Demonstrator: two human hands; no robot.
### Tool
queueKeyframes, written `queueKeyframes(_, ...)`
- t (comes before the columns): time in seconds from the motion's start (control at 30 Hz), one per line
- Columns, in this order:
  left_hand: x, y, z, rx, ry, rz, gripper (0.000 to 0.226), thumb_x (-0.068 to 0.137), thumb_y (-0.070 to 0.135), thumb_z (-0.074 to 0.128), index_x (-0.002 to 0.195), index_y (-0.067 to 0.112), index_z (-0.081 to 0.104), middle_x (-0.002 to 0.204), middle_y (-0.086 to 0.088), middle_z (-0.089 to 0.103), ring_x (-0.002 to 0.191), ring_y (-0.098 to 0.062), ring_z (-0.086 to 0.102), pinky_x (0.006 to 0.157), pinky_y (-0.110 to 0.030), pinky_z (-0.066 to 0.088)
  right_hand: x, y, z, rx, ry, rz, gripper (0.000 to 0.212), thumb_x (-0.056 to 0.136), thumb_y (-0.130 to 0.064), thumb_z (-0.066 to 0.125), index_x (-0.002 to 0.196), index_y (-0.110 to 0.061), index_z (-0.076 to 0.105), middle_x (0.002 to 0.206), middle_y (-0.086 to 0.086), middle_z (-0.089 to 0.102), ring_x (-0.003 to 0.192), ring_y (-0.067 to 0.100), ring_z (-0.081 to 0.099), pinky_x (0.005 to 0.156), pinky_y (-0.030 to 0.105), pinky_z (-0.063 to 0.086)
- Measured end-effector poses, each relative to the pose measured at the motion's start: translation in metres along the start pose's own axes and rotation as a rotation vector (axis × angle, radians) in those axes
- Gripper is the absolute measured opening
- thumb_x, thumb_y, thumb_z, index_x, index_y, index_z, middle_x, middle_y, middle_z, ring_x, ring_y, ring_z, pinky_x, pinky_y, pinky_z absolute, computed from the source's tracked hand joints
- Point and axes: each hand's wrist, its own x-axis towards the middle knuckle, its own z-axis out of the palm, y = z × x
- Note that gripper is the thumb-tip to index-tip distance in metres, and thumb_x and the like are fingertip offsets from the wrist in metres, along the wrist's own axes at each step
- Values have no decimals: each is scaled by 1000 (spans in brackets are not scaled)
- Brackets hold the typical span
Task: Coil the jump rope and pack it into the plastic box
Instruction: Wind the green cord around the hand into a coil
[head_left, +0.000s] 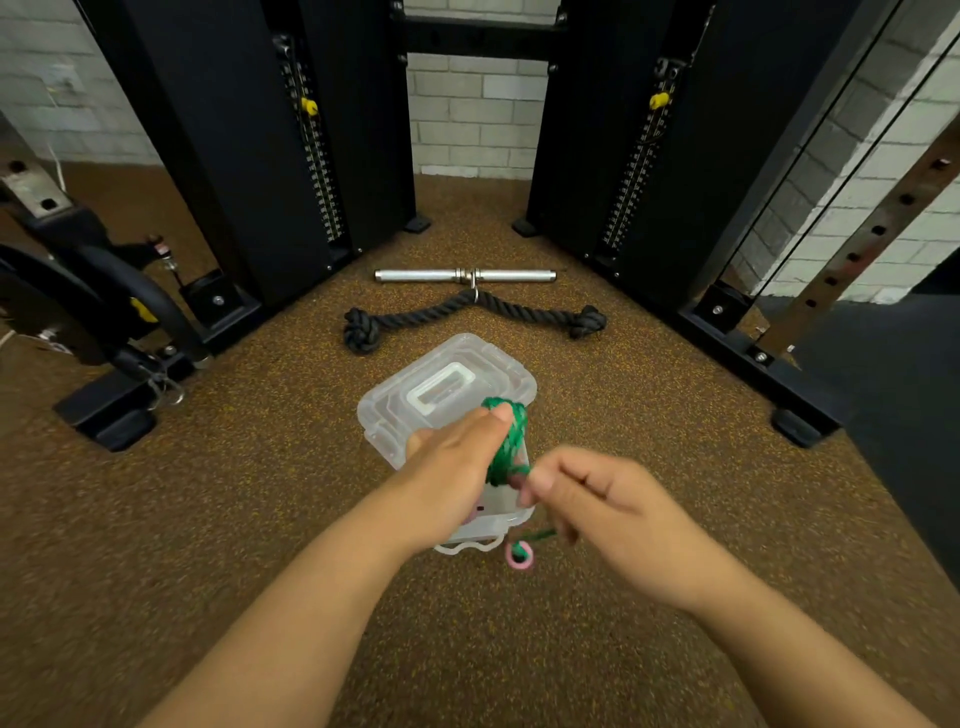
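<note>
While left hand (447, 462) grips coiled jump rope (509, 441), nothing reads.

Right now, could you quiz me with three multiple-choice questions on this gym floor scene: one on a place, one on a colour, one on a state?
1. Where does the black rope lie?
A. beyond the plastic box
B. inside the box
C. on the left hand

2. What colour is the jump rope?
A. yellow
B. green
C. white

3. What is the left hand doing?
A. lying flat on the floor
B. holding the rope coil
C. lifting the metal bar

Answers:
1 A, it lies between the box and the bar.
2 B, the coil is green.
3 B, its thumb presses the coil while the right hand pinches the loose end.
</note>
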Motion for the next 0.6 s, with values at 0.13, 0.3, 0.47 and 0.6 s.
queueKeyframes(0.13, 1, -3, -3, 10, -227, -8, 86, 73, 86, 19, 90, 17, 68, 89, -14, 67, 92, -30, 62, 95, -50, 45, 5, -6, -25, 248, 184, 73, 27, 88, -41, 52, 71, -25, 65, 53, -9, 52, 51, 11, 47, 65, 32, 48)
queueKeyframes(0.3, -4, 11, -3, -310, -378, 67, 39, 87, 45, 47, 91, 13, 68, 53, 3, 48, 57, -12, 51, 59, -22, 44, 9, 7, -32, 334, 351, 205, 33, 94, -37, 44, 72, -19, 61, 54, -7, 43, 49, 8, 41, 65, 31, 45)
queueKeyframes(0.47, -4, 16, -7, -627, -288, 38, 36, 82, 44, 48, 84, 10, 59, 49, 4, 40, 51, -11, 48, 59, -27, 37, 10, 19, -17, 240, 230, 247, 31, 100, -19, 38, 88, -20, 66, 61, -3, 48, 56, 10, 45, 59, 24, 41)
queueKeyframes(0.6, -2, 15, -7, -667, -234, 6, 37, 85, 48, 45, 81, 12, 55, 49, 5, 38, 52, -12, 45, 59, -32, 34, 8, 14, -17, 206, 286, 271, 32, 96, -32, 43, 79, -15, 65, 53, -7, 37, 49, 9, 34, 53, 28, 34)
